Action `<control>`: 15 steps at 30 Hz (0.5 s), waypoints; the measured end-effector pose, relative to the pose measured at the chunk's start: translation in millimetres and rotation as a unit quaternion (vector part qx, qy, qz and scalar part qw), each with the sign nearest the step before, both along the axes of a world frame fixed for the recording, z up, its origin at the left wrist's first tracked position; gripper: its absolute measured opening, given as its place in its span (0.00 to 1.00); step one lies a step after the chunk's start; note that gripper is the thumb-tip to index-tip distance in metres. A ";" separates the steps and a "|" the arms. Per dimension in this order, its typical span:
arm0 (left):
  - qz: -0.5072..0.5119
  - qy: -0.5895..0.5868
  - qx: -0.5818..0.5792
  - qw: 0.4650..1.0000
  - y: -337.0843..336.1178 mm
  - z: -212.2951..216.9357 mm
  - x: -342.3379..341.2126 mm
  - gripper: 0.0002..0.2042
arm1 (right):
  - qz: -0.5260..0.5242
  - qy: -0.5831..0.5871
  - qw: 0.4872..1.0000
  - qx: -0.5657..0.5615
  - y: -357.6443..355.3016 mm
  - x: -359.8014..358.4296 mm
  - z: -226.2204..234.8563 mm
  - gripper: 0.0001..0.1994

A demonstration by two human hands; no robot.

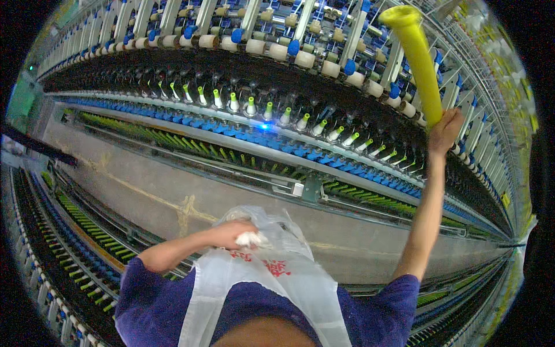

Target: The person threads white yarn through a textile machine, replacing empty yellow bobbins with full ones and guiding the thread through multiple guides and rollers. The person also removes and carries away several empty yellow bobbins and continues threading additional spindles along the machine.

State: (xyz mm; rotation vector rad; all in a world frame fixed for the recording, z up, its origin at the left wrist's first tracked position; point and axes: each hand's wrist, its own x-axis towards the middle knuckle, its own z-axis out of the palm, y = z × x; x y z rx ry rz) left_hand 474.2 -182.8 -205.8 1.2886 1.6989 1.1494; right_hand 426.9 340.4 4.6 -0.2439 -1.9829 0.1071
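Raised at the far right, my right hand [445,130] is closed around the lower end of a long yellow roving tube [421,63]. The tube tilts up and to the left, its flared end passing in front of the upper part of the spinning frame. My left hand [231,232] is held in front of my body, against the white apron [283,254]. Its fingers are closed on a wad of white fibre [251,240], part of which shows beside the knuckles. Several bobbins [250,107] with green tips and white yarn stand in a row beyond both hands.
A long spinning frame with white rollers [277,51] and blue knobs curves across the far side. A blue light [265,126] glows on its rail. Below runs a row of green tubes [231,155]. Another machine [75,254] stands behind at left, across the grey floor [144,185].
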 end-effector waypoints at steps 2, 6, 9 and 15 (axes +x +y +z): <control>0.046 -0.026 -0.112 0.992 -13.2 -1.9 1.8 0.14 | -0.083 -0.090 0.991 0.058 73.6 -24.5 13.4 0.12; 0.093 -0.044 -0.239 0.965 -14.6 -36.8 10.0 0.14 | -0.055 -0.206 0.973 0.092 175.9 -62.1 -39.8 0.13; 0.024 -0.017 -0.381 0.924 1.2 -94.9 11.5 0.15 | -0.025 -0.125 0.989 0.080 215.2 -71.0 -69.7 0.16; 0.240 0.245 -0.170 0.924 17.1 -183.1 33.8 0.12 | 0.150 -0.048 0.981 -0.117 118.0 -1.3 -56.5 0.15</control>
